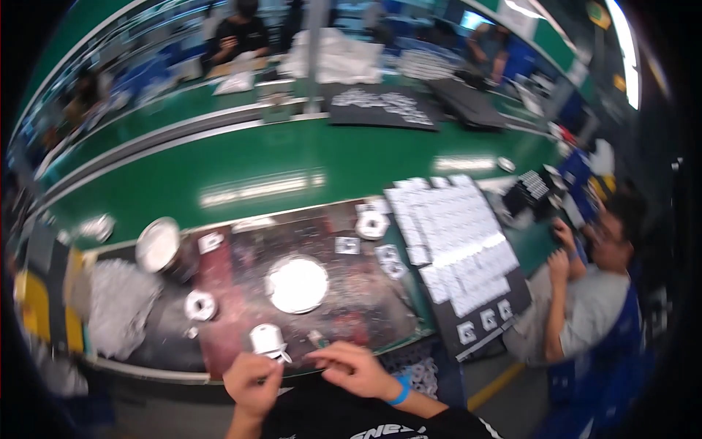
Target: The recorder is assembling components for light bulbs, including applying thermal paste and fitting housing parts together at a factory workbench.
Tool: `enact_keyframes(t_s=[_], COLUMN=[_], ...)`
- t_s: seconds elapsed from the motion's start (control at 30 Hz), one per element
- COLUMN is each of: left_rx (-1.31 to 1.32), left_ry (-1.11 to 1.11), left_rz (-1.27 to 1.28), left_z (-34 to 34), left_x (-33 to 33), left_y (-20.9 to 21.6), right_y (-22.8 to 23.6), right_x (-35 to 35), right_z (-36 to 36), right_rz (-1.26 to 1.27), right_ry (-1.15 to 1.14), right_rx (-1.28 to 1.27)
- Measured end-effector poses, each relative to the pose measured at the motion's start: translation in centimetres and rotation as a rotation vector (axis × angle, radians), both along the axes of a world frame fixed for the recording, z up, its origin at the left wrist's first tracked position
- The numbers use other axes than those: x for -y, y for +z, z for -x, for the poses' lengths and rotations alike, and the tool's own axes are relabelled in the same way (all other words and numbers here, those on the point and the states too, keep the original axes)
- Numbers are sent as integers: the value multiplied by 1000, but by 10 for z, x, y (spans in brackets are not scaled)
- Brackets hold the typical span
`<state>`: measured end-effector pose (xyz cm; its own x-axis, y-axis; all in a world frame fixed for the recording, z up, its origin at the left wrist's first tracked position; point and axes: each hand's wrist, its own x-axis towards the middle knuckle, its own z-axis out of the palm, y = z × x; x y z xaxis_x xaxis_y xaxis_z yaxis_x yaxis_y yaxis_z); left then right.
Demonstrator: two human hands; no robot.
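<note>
My left hand [252,382] is at the near edge of the worktable, fingers curled and thumb pressed against them. What it pinches, if anything, is too blurred to make out. Just beyond its fingertips lies a white rounded piece [268,340] with a thin white strip at its lower right; I cannot tell whether the hand touches it. To the right, my right hand [358,372], with a blue wristband [401,391], points its loosely stretched fingers leftward and holds nothing visible. A small green-and-white piece [317,338] lies just past those fingertips.
A bright round disc [297,284] sits mid-table. White rolls [199,305] [372,223] flank it. A metal bowl [159,245] and a translucent bag [123,307] stand left. At right, a black board [521,293] carries rows of white pieces; beyond it sits a co-worker [596,300].
</note>
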<state>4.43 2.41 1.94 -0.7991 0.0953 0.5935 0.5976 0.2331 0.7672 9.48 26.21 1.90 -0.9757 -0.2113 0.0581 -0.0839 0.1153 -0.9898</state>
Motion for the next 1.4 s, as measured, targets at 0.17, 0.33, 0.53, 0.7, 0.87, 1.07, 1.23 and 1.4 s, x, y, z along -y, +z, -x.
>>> enact_keyframes(t_s=[0.17, 0.33, 0.53, 0.7, 0.87, 1.07, 1.23, 1.4], left_rx=[-267, -184, 149, 224, 114, 5, 37, 233], left_ry=[-98, -242, -255, -224, -155, -196, 8, -91], left_rz=[105, 201, 180, 71, 79, 106, 282, 407], left_z=[-14, -10, -11, -11, -9, 7, 27, 44], left_x=[-54, -50, -29, -18, -8, 3, 32, 31], left_y=[-13, 14, 17, 11, -1, -4, -36, -51], right_y=[-8, -22, -2, -4, 3, 6, 21, 7], right_x=[30, 37, 18, 24, 29, 30, 5, -20], right_z=[-16, -19, -7, -1, 17, 37, 66, 115], right_rz=[604, 478, -402, -367, -349, -359, -521, -727], right_ry=[-141, -346, -156, -91, -31, -1, -268, -392], right_rx=[273, 27, -493, -451, -494, -595, -499, -478])
